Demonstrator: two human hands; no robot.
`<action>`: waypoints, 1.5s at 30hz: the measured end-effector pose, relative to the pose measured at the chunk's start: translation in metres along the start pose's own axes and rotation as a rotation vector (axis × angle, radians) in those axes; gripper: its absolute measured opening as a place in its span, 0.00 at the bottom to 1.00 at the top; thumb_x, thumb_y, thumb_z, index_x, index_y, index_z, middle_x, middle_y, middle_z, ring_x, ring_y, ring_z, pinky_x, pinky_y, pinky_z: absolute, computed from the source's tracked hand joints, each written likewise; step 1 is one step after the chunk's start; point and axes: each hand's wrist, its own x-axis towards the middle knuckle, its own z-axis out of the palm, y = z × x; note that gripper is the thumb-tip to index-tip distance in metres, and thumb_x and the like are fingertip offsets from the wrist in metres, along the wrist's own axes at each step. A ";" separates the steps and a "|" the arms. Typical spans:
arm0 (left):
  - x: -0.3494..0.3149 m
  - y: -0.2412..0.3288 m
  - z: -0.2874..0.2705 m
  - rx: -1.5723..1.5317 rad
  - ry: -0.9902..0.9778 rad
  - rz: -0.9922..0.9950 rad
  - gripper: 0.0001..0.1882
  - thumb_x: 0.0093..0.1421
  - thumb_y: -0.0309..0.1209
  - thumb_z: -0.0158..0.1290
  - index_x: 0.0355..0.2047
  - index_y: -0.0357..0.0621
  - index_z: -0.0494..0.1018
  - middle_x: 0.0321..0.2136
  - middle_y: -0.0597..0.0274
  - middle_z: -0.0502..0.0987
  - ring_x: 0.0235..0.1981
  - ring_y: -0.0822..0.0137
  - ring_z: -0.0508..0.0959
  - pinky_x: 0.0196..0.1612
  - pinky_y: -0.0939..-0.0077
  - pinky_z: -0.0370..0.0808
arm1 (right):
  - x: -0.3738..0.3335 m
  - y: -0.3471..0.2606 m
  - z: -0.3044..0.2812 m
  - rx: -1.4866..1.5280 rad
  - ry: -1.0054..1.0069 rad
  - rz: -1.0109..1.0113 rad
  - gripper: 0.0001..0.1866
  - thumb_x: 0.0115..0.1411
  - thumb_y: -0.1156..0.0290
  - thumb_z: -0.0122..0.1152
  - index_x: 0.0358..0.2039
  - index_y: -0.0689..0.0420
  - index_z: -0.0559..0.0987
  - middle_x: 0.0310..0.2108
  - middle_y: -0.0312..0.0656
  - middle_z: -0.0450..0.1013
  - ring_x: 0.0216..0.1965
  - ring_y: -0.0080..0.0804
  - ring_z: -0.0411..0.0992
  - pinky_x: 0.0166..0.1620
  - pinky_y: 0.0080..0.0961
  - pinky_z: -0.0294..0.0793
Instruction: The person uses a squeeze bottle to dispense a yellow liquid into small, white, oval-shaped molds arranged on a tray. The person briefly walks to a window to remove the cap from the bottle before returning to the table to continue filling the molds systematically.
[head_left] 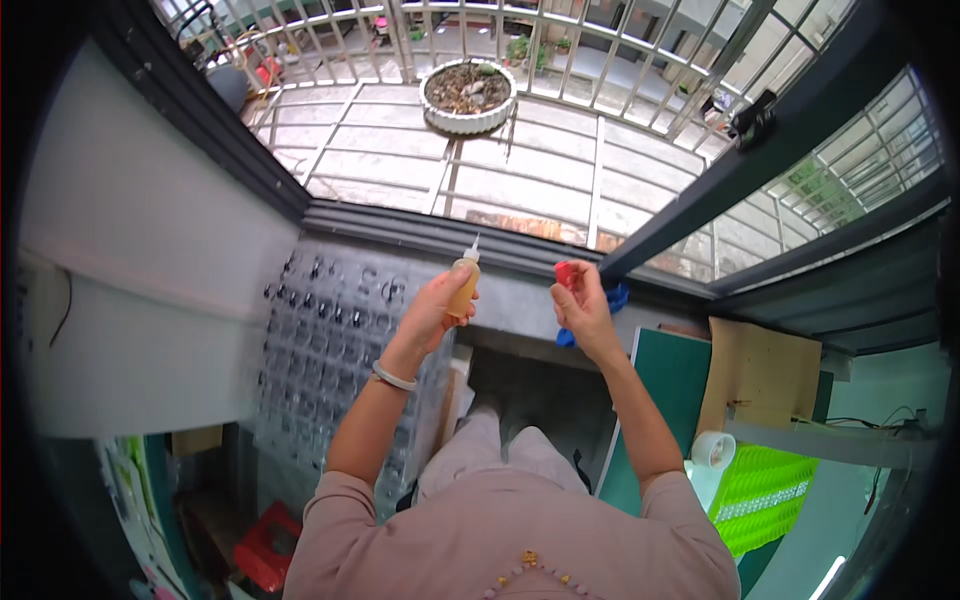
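Note:
My left hand [438, 308] is closed around a small clear squeeze bottle [463, 289] of yellowish liquid. The bottle stands nearly upright, its thin white nozzle pointing up and uncovered. To the right, my right hand [587, 308] pinches a small red piece [565, 273], which looks like a cap, between thumb and fingers. A gap separates the two hands, both held above the grey sill. Left of my left arm lies a clear plastic tray [330, 345] with rows of small pockets, several holding dark little pieces along the far rows.
A crumpled blue cloth [618, 297] lies behind my right hand. A dark window frame [450, 226] runs along the sill's far edge. On the right are a green board [655, 400], a tape roll [713, 450] and a bright green ribbed tray [765, 495]. A red stool [267, 548] stands lower left.

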 end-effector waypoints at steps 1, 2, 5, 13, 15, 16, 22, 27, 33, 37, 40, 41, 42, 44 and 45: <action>0.029 0.000 -0.004 0.003 -0.011 -0.001 0.20 0.55 0.47 0.50 0.36 0.42 0.66 0.24 0.65 0.69 0.20 0.77 0.71 0.18 0.87 0.66 | 0.022 0.015 -0.003 0.004 0.038 0.027 0.17 0.55 0.72 0.54 0.41 0.56 0.60 0.30 0.32 0.62 0.20 0.12 0.57 0.19 0.10 0.55; 0.056 -0.001 -0.008 0.007 -0.013 -0.002 0.20 0.55 0.47 0.50 0.35 0.42 0.66 0.24 0.65 0.69 0.20 0.77 0.71 0.18 0.87 0.66 | 0.043 0.028 -0.006 -0.005 0.074 0.050 0.15 0.56 0.72 0.53 0.41 0.57 0.60 0.29 0.33 0.63 0.19 0.12 0.58 0.19 0.11 0.56; 0.125 -0.004 -0.007 0.047 -0.011 -0.009 0.20 0.53 0.47 0.52 0.34 0.42 0.66 0.22 0.66 0.68 0.17 0.78 0.69 0.16 0.87 0.65 | 0.106 0.067 -0.024 -0.103 0.145 0.012 0.11 0.61 0.66 0.44 0.40 0.59 0.63 0.27 0.36 0.65 0.19 0.16 0.62 0.21 0.13 0.61; 0.231 -0.004 -0.013 0.192 0.033 0.045 0.20 0.53 0.44 0.54 0.36 0.40 0.66 0.23 0.65 0.70 0.18 0.78 0.69 0.17 0.88 0.64 | 0.237 0.140 -0.057 -0.038 0.242 0.022 0.16 0.64 0.59 0.36 0.39 0.58 0.67 0.24 0.34 0.66 0.21 0.17 0.63 0.24 0.13 0.63; 0.253 -0.006 -0.018 0.167 0.064 0.052 0.21 0.53 0.43 0.54 0.37 0.39 0.66 0.23 0.65 0.70 0.18 0.78 0.69 0.18 0.88 0.64 | 0.262 0.161 -0.065 -0.008 0.233 0.079 0.20 0.63 0.54 0.37 0.36 0.58 0.69 0.22 0.32 0.64 0.19 0.16 0.61 0.22 0.13 0.61; 0.266 -0.007 -0.020 0.153 0.075 0.058 0.21 0.53 0.43 0.54 0.38 0.39 0.67 0.23 0.65 0.70 0.18 0.78 0.69 0.18 0.88 0.64 | 0.274 0.167 -0.068 0.024 0.243 0.119 0.22 0.63 0.51 0.36 0.35 0.58 0.70 0.21 0.32 0.64 0.19 0.16 0.61 0.22 0.13 0.61; 0.336 -0.003 -0.022 0.244 0.092 0.081 0.19 0.52 0.41 0.55 0.37 0.39 0.70 0.23 0.67 0.72 0.18 0.80 0.69 0.18 0.89 0.62 | 0.331 0.189 -0.085 0.070 0.405 0.212 0.31 0.59 0.41 0.34 0.24 0.58 0.71 0.14 0.33 0.64 0.14 0.18 0.60 0.17 0.15 0.59; 0.363 0.029 -0.001 0.396 0.003 0.137 0.19 0.52 0.42 0.55 0.36 0.39 0.72 0.21 0.69 0.71 0.17 0.82 0.66 0.18 0.89 0.61 | 0.350 0.165 -0.104 -0.133 0.416 0.155 0.35 0.58 0.40 0.32 0.13 0.58 0.70 0.09 0.31 0.59 0.12 0.18 0.57 0.16 0.16 0.53; 0.399 0.034 0.017 0.623 -0.043 0.193 0.24 0.48 0.44 0.58 0.35 0.35 0.70 0.26 0.60 0.74 0.20 0.76 0.71 0.21 0.84 0.68 | 0.365 0.162 -0.124 -0.204 0.555 0.119 0.36 0.59 0.41 0.31 0.09 0.59 0.67 0.08 0.33 0.58 0.14 0.22 0.56 0.20 0.21 0.54; 0.416 0.023 0.028 0.697 -0.049 0.298 0.24 0.47 0.44 0.59 0.35 0.35 0.70 0.26 0.58 0.75 0.21 0.75 0.73 0.23 0.83 0.69 | 0.369 0.166 -0.136 -0.285 0.609 0.099 0.35 0.60 0.43 0.31 0.08 0.59 0.65 0.07 0.35 0.57 0.13 0.24 0.56 0.20 0.23 0.54; 0.423 0.012 0.039 0.656 -0.006 0.309 0.24 0.46 0.43 0.60 0.34 0.35 0.70 0.25 0.59 0.75 0.22 0.75 0.74 0.24 0.83 0.70 | 0.370 0.174 -0.144 -0.255 0.699 0.052 0.34 0.60 0.46 0.31 0.07 0.59 0.64 0.07 0.35 0.57 0.13 0.25 0.56 0.20 0.24 0.54; 0.424 0.010 0.043 0.630 0.017 0.287 0.24 0.46 0.43 0.60 0.34 0.35 0.70 0.25 0.59 0.76 0.22 0.75 0.74 0.25 0.83 0.70 | 0.370 0.176 -0.147 -0.247 0.729 0.038 0.34 0.60 0.47 0.31 0.07 0.60 0.64 0.06 0.35 0.57 0.13 0.25 0.56 0.20 0.24 0.54; 0.426 0.006 0.047 0.591 0.017 0.272 0.23 0.46 0.41 0.60 0.35 0.35 0.71 0.24 0.61 0.75 0.21 0.77 0.72 0.24 0.84 0.69 | 0.371 0.177 -0.149 -0.239 0.758 0.024 0.34 0.60 0.48 0.32 0.07 0.60 0.64 0.06 0.35 0.56 0.13 0.25 0.56 0.20 0.24 0.54; 0.428 -0.003 0.053 0.507 0.018 0.241 0.20 0.47 0.37 0.60 0.36 0.36 0.71 0.22 0.66 0.73 0.19 0.80 0.70 0.22 0.86 0.68 | 0.371 0.179 -0.151 -0.239 0.784 0.019 0.33 0.60 0.48 0.32 0.06 0.60 0.63 0.06 0.35 0.57 0.13 0.25 0.56 0.20 0.25 0.54; 0.429 -0.006 0.054 0.484 0.021 0.226 0.20 0.47 0.37 0.60 0.36 0.36 0.71 0.23 0.66 0.74 0.19 0.80 0.70 0.22 0.86 0.68 | 0.370 0.181 -0.152 -0.240 0.797 0.017 0.33 0.60 0.49 0.32 0.06 0.60 0.63 0.06 0.35 0.57 0.13 0.25 0.56 0.20 0.25 0.54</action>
